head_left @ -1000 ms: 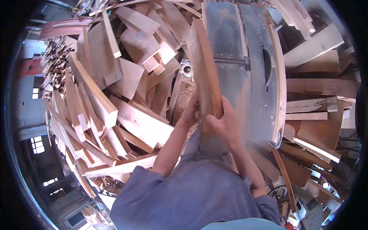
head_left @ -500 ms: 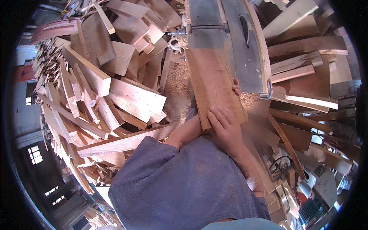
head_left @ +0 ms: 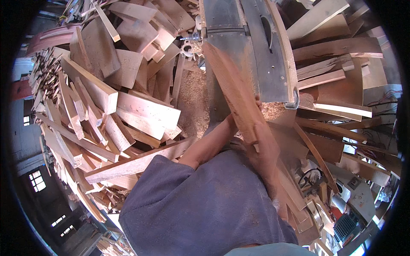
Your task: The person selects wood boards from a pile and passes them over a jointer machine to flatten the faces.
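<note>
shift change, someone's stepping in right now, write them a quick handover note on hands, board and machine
Left hand: under the near end of the wooden board, gripping it.
Right hand: on the board's near end, blurred, grip unclear.
Board: tilted, far end over the grey machine table, near end lifted off it.
Sawdust lies left of the table; offcuts are piled further left.
Done: board is in hand at the machine.
Left: cannot tell whether the board has been cut.

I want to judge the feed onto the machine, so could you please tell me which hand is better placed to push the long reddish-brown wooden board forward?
Probably the right hand: it lies on the long reddish-brown wooden board's near end, behind it. The left hand sits underneath.
</note>
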Motion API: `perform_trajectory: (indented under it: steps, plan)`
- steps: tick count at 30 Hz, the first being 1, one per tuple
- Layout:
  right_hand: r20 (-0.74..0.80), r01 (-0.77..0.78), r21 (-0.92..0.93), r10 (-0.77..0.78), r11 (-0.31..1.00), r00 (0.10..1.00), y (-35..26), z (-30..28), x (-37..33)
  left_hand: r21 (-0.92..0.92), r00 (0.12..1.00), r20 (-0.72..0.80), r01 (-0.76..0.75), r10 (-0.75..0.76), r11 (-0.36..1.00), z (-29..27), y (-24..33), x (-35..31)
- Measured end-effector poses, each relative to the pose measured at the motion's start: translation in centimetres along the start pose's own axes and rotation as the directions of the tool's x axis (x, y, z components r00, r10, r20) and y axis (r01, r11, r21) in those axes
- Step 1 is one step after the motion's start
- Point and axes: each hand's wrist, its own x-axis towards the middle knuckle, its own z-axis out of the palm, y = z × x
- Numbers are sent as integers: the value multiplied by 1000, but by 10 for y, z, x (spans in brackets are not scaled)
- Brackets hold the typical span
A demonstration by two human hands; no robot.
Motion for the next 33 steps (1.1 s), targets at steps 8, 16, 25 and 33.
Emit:
perform_trajectory:
  steps: [8,16,25,33]
  plan:
    - [-12,-610,646,805,459,593,62,30,-54,814,535,-533,115,655,569,30,-3,-9]
    - [478,-451,842,798,-296,367,129,125,-135,411,773,145,521,618,-748,62,46,-15]
    - [533,-421,828,753,-370,385,144,222,-140,-16,768,225,618,600,-786,-27,106,121]
    - [413,-795,579,906,-180,96,143,186,-123,-46,685,225,718,693,-695,-46,109,136]
